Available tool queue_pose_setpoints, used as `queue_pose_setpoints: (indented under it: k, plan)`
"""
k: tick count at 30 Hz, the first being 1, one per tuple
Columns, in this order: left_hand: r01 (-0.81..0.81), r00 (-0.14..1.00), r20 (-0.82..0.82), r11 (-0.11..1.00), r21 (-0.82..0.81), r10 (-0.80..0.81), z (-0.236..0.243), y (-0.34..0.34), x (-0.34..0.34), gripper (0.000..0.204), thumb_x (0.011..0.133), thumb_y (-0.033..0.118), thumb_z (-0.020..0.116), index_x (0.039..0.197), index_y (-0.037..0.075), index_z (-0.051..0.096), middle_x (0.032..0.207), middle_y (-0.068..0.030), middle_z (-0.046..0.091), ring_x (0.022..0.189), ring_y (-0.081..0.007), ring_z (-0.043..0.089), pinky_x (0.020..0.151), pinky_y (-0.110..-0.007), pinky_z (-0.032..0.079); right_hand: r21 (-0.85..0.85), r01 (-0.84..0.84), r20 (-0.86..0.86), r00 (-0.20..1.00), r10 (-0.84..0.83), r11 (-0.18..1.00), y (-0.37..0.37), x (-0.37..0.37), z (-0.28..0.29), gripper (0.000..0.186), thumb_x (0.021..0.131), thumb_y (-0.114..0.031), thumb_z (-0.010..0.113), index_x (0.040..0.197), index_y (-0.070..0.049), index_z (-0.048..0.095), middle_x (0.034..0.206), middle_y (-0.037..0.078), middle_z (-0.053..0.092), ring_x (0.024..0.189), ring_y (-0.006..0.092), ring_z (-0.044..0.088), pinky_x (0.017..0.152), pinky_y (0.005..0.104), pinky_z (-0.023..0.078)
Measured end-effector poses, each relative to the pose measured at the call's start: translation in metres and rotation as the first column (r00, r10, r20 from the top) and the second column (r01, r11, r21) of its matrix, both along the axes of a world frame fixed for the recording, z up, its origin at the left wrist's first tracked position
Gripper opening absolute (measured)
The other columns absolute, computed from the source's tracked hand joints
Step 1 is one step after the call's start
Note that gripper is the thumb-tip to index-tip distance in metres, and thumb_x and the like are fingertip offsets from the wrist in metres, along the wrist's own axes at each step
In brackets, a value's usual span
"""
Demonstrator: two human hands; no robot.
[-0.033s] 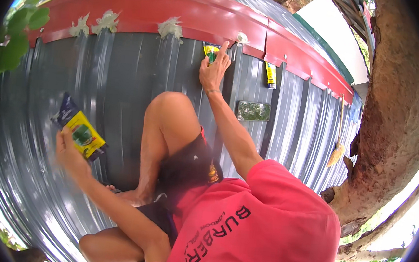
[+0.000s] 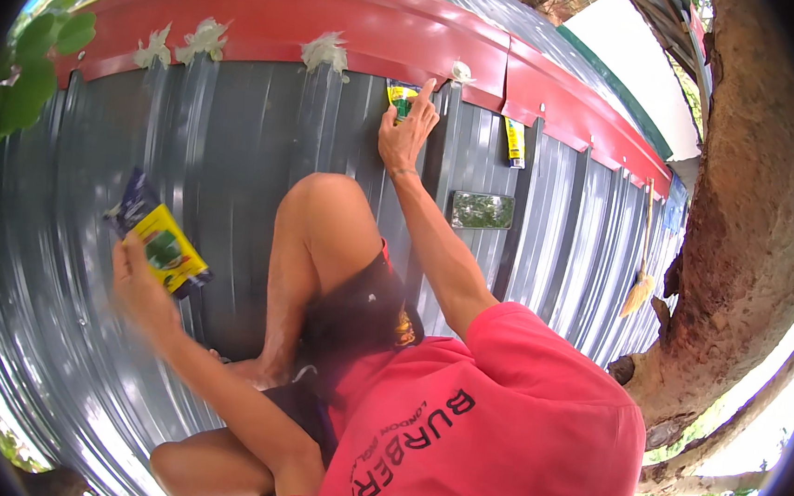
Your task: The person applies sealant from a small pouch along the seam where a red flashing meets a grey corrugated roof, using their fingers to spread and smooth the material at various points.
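My left hand [image 2: 142, 289] pinches the edge of a dark-blue and yellow pouch [image 2: 162, 246] with a green picture on it, held tilted above the metal roof. My right hand [image 2: 408, 132] is at the red ridge strip [image 2: 266, 19], its index finger stretched up to the lower edge. Partly behind that hand lies a second yellow and blue pouch [image 2: 400, 92]; whether the fingers touch it I cannot tell. Pale grey paste is smeared in patches [image 2: 324, 52] over the ribs along the strip, with a smaller dab [image 2: 461, 71] just right of my fingertip.
A narrow yellow pouch [image 2: 514, 143] lies under the strip to the right. Below it a dark phone [image 2: 481, 211] rests between ribs. Farther right are a broom [image 2: 640, 286] and a thick tree trunk [image 2: 746, 201]. Leaves [image 2: 34, 61] hang at the left. My bent knee [image 2: 325, 210] stands mid-roof.
My left hand and its pouch have shifted slightly right and up. My right hand has stayed in place at the strip.
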State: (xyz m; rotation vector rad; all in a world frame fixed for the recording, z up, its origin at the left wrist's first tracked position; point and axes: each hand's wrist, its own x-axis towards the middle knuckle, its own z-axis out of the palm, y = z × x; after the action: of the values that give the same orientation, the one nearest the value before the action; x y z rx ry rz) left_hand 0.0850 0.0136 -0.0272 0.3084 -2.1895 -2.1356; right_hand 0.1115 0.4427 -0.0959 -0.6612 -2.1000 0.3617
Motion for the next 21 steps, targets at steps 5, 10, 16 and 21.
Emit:
queue_pose_setpoints:
  k: [5, 10, 16, 21]
  plan:
    - [0.156, 0.988, 0.007, 0.983, 0.100, -0.157, 0.012, 0.069, 0.018, 0.025, 0.106, 0.029, 0.057, 0.106, 0.006, 0.065, 0.090, 0.0027, 0.061, 0.081, -0.0060, 0.055, 0.074, -0.026, 0.046, -0.056, 0.045, 0.119, 0.992, -0.039, 0.997, -0.010, 0.006, 0.009, 0.097, 0.087, -0.024, 0.071, 0.161, 0.000, 0.014, 0.124, 0.017, 0.062, 0.117, 0.0368, 0.051, 0.106, 0.0518, 0.032]
    - [0.317, 0.935, -0.026, 0.795, 0.518, -0.355, 0.008, 0.078, 0.023, 0.018, 0.101, 0.013, 0.061, 0.117, 0.004, 0.062, 0.103, -0.0023, 0.070, 0.090, -0.0084, 0.066, 0.083, -0.026, 0.052, -0.420, -0.435, -0.155, 0.899, 0.410, 0.796, -0.089, 0.038, 0.087, 0.091, 0.094, -0.011, 0.066, 0.164, -0.006, 0.007, 0.123, 0.014, 0.063, 0.106, 0.0233, 0.060, 0.097, 0.0399, 0.047]
    - [0.241, 0.970, -0.114, 0.801, 0.547, -0.214, 0.019, 0.089, 0.025, 0.025, 0.102, 0.014, 0.063, 0.124, 0.002, 0.062, 0.109, -0.0045, 0.070, 0.095, -0.0100, 0.067, 0.085, -0.026, 0.053, -0.780, -0.524, -0.088, 0.635, 0.768, 0.343, -0.192, 0.044, 0.134, 0.104, 0.089, -0.005, 0.069, 0.163, -0.007, -0.003, 0.108, 0.012, 0.066, 0.089, 0.0184, 0.065, 0.084, 0.0323, 0.054]
    - [0.371, 0.917, -0.040, 0.813, 0.449, -0.396, 0.035, 0.089, 0.030, 0.025, 0.105, 0.018, 0.059, 0.123, 0.001, 0.064, 0.114, -0.0059, 0.070, 0.094, -0.0117, 0.067, 0.082, -0.029, 0.056, -0.768, -0.631, -0.407, 0.614, 0.676, 0.110, -0.200, 0.020, 0.139, 0.106, 0.088, 0.007, 0.067, 0.163, -0.007, -0.006, 0.099, 0.009, 0.065, 0.089, 0.0130, 0.063, 0.083, 0.0279, 0.052]
